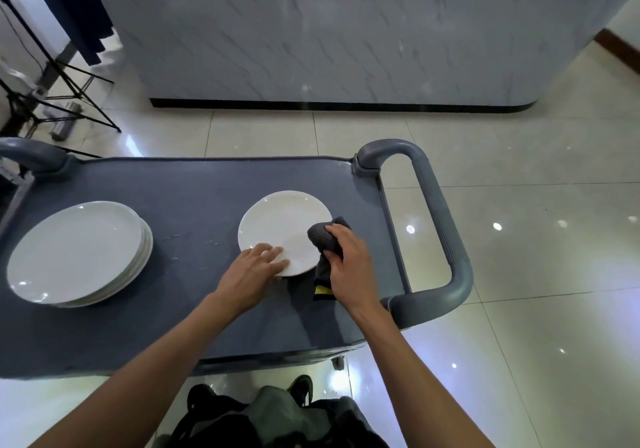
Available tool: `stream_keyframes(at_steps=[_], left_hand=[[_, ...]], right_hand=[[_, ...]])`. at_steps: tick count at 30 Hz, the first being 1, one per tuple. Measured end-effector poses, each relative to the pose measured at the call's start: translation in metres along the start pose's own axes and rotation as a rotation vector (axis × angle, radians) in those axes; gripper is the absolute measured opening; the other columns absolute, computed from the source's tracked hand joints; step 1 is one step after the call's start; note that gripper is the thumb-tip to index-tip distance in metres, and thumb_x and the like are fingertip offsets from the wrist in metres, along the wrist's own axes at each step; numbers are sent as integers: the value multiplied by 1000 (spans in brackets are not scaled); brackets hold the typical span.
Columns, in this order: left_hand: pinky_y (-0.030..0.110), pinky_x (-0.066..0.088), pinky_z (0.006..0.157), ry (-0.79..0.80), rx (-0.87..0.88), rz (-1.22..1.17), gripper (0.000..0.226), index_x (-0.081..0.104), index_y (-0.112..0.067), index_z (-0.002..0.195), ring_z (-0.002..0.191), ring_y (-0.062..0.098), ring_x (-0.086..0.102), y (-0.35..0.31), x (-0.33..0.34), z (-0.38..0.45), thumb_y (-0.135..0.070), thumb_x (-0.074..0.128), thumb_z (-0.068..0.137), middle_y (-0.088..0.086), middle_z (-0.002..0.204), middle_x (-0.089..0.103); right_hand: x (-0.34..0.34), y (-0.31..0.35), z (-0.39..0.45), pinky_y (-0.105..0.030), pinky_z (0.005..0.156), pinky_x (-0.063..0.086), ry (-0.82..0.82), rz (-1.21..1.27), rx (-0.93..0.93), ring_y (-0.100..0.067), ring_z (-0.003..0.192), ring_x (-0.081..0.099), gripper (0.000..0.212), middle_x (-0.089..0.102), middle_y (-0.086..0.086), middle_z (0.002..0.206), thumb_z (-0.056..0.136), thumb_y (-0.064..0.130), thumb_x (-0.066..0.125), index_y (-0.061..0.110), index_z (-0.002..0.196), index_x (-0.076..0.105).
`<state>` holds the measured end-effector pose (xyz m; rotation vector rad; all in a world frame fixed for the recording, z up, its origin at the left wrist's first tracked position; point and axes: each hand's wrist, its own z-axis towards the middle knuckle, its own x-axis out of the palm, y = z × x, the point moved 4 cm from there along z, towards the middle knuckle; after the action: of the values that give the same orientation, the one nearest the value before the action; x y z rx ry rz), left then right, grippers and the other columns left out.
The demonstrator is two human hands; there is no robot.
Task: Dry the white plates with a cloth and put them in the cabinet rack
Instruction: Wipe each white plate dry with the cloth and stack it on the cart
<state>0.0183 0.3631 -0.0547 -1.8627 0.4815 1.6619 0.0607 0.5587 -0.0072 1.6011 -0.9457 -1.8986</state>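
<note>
Gripping one cloth (pixel 325 239), right hand (pixel 349 260) | left hand (pixel 258 265) flat on plate (pixel 282 229)

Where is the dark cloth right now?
The dark cloth is in the right hand, pressed on the right edge of the single white plate on the cart.

A single white plate (pixel 282 229) lies flat near the right end of the grey cart top (pixel 194 187). The left hand (pixel 256 269) rests straight fingers on the plate's near rim. The right hand (pixel 346 257) grips a dark cloth (pixel 323 239) pressed on the plate's right edge. A stack of white plates (pixel 78 253) sits toward the cart's left end, well apart.
</note>
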Motion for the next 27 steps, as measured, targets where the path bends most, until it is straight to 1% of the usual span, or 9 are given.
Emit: stream_keyframes(at_steps=[2,5,7,12,18,22,24,26,27], left_hand=[[45,47,96,-17,-15,-13,36,67,-20,126,128,35,50,-1,0,1,-16,68,91,8,142,57],[45,55,81,-83,-27,-55,36,76,-16,106,111,39,61,-3,-3,4,-6,83,73,10,122,69],[45,56,74,-116,-32,-80,33,78,-13,97,102,40,63,-4,-5,6,-3,86,67,10,112,71],[42,51,72,-134,-37,-85,26,76,-8,97,91,36,61,-3,-6,7,-3,80,73,12,100,66],[40,53,69,-159,1,-71,20,76,-12,92,87,31,63,3,-14,1,-21,84,76,6,96,69],[39,52,64,-233,-22,-108,18,77,-13,89,81,31,66,18,-27,-12,-19,85,74,4,90,71],[39,52,63,-282,-69,-131,14,77,-13,88,78,32,65,32,-34,-21,-16,84,76,4,88,72],[41,52,67,-311,-141,-144,6,77,-13,88,80,32,63,50,-41,-33,-16,78,83,4,89,71],[43,53,68,-328,-173,-151,4,76,-13,88,81,32,63,61,-46,-41,-16,75,84,4,89,71]], right_hand=[[0,-1,-1,-34,111,40,0,-5,-1,-17,127,46,43,54,2,141,95,7,60,20,135,55],[1,-1,-1,-34,112,39,-4,-13,-2,-17,127,46,43,54,2,141,94,6,60,19,135,56],[1,-1,-2,-34,112,39,-5,-15,-2,-18,127,46,44,54,1,141,94,4,60,18,135,56],[3,5,0,-32,111,38,6,-29,-5,-19,127,46,44,54,1,142,94,4,60,17,135,57],[12,21,6,-32,111,37,28,-45,-33,-19,126,46,45,54,1,142,93,2,60,16,136,57],[24,39,15,-34,111,37,22,-41,-71,-23,126,48,45,56,-3,140,90,-1,62,11,133,59],[34,51,21,-29,111,34,33,-48,-94,-24,128,48,44,57,-4,139,90,-2,62,10,132,60],[47,67,26,-21,109,29,47,-44,-122,-23,128,48,44,59,-4,138,88,-3,62,9,131,61],[55,75,28,-20,108,28,54,-37,-137,-23,128,48,44,60,-4,136,88,-4,62,8,130,61]])
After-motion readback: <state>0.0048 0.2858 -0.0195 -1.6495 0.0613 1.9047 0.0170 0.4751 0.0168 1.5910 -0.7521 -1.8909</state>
